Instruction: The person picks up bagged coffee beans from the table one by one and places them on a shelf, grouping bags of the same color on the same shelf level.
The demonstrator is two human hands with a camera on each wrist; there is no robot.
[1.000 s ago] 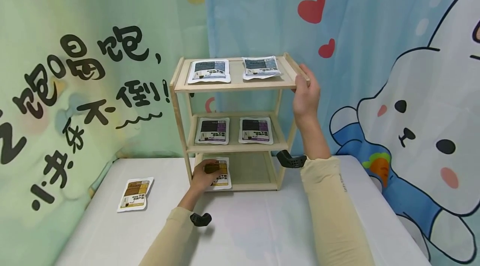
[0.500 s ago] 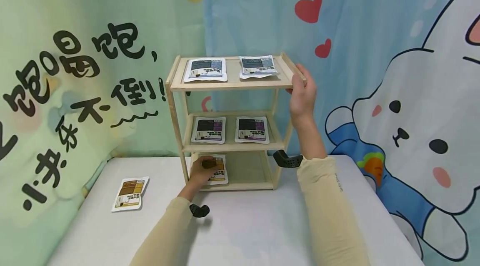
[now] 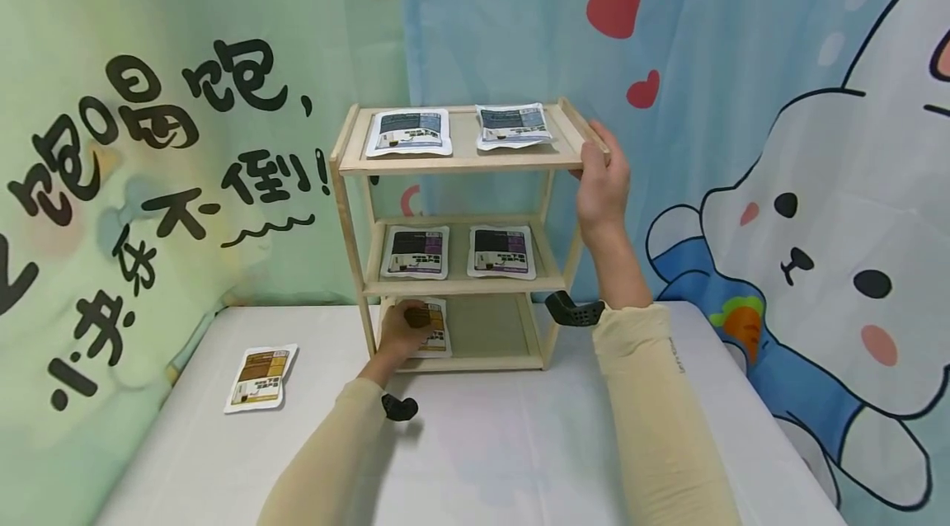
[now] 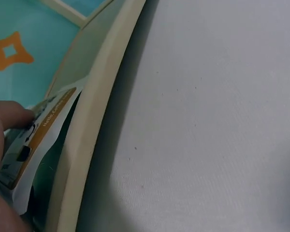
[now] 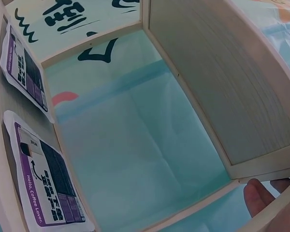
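Note:
My left hand (image 3: 401, 335) grips a white coffee pouch with a brown-and-yellow label (image 3: 439, 330) at the left of the rack's bottom shelf. In the left wrist view the thumb lies on the pouch (image 4: 41, 128), which tilts behind the shelf's front rail; part of it is hidden by the hand. Up at the top right corner, my right hand (image 3: 604, 194) holds the end rail of the three-tier wooden rack (image 3: 460, 166). Its fingertips (image 5: 255, 195) curl under that rail in the right wrist view.
Two blue-labelled pouches, one left (image 3: 409, 133) and one right (image 3: 514, 127), lie on the top shelf. Two purple-labelled pouches, left (image 3: 417, 253) and right (image 3: 501, 252), occupy the middle shelf. Another brown-labelled pouch (image 3: 261, 378) lies on the white table (image 3: 490, 443), left of the rack.
My left hand has slid the pouch slightly deeper onto the bottom shelf. The right hand keeps its hold on the rack, and the head view has shifted a little.

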